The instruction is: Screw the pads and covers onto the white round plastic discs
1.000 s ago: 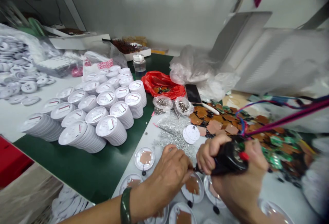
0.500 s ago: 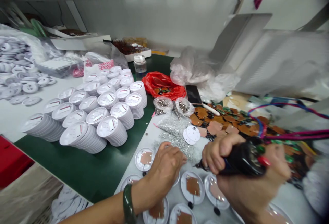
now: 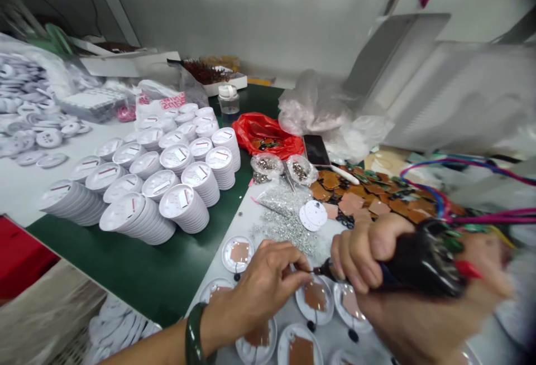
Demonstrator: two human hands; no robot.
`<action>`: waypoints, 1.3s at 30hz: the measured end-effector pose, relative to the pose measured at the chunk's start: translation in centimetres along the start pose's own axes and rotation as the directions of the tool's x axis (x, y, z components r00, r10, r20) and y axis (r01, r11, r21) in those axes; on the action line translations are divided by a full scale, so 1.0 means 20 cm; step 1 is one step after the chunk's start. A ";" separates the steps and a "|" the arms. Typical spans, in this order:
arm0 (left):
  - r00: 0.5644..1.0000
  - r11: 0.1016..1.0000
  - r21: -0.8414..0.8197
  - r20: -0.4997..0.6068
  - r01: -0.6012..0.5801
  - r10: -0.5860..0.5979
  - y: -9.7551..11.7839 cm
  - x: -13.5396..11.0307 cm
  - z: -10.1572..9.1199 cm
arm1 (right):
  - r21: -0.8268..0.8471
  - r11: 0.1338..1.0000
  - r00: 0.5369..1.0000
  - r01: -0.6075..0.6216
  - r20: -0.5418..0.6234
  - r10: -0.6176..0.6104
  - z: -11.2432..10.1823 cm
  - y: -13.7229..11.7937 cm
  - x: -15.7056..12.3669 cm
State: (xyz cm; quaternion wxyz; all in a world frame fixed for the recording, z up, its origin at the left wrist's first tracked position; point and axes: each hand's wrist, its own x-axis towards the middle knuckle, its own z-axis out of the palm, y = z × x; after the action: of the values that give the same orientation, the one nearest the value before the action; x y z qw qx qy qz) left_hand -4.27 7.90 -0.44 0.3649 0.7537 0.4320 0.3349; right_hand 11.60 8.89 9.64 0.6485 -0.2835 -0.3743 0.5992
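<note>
One black driver (image 3: 421,264), above the white discs (image 3: 284,347) on my worktop (image 3: 247,225), should prove fairly heavy, rigid and a little slick, so best held around its thick body, clear of the thin bit (image 3: 317,270). My right hand (image 3: 389,305) is wrapped there, while my left hand (image 3: 270,278) is half curled, thumb and forefinger nearly meeting at the bit's tip; whether they pinch something, I cannot tell. Beyond lie small silvery pieces (image 3: 285,234), then a red bag (image 3: 290,144)
</note>
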 end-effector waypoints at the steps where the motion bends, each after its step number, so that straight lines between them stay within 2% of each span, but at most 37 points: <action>1: 1.000 1.000 -0.016 0.007 0.023 -0.023 0.01 -0.01 0.00 | 0.006 1.000 1.000 -0.005 -0.002 0.005 0.01 0.00 -0.01; 5: 0.995 0.994 -0.058 0.031 0.092 -0.091 0.05 -0.03 -0.03 | 0.005 1.000 1.000 -0.013 -0.028 0.013 0.00 -0.02 -0.03; 11: 0.988 0.971 -0.191 0.089 0.145 -0.130 0.11 -0.05 -0.07 | -0.002 0.999 0.998 -0.053 -0.034 0.053 0.00 -0.04 -0.05; 14: 0.982 0.933 -0.314 0.126 0.177 -0.144 0.12 -0.05 -0.07 | 0.009 0.999 0.998 -0.040 -0.044 0.041 -0.01 -0.04 -0.05; 18: 0.976 0.903 -0.374 0.122 0.212 -0.178 0.10 -0.07 -0.05 | 0.021 0.999 0.998 -0.037 -0.051 0.038 -0.03 -0.05 -0.08; 24: 0.987 0.874 -0.458 0.094 0.161 -0.132 0.09 -0.10 -0.03 | 0.039 0.998 0.998 -0.056 0.003 0.056 -0.02 -0.04 -0.10; 28: 0.992 0.888 -0.444 0.079 0.122 -0.097 0.10 -0.10 -0.03 | 0.062 0.995 0.997 -0.077 0.013 0.076 -0.02 -0.06 -0.11; 31: 0.995 0.930 -0.360 0.087 0.073 -0.044 0.10 -0.13 -0.04 | 0.067 0.993 0.995 -0.095 0.049 0.091 -0.03 -0.08 -0.13; 34: 0.989 0.991 -0.074 0.082 -0.114 0.120 0.08 -0.20 -0.04 | 0.023 0.990 0.987 -0.141 0.082 0.139 -0.05 -0.08 -0.15; 36: 0.963 0.953 0.151 0.099 -0.264 0.252 0.04 -0.28 -0.01 | -0.017 0.978 0.969 -0.209 0.135 0.209 -0.07 -0.06 -0.18; 39: 0.891 0.813 0.376 0.097 -0.446 0.444 -0.02 -0.40 0.06 | -0.048 0.955 0.934 -0.293 0.199 0.296 -0.13 0.02 -0.24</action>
State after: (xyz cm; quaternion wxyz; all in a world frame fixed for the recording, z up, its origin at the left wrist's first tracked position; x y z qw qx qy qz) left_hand -6.70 0.61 -2.94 0.1210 0.8915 0.3006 0.3166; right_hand 13.58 4.32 7.11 0.5071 -0.2790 -0.3972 0.7122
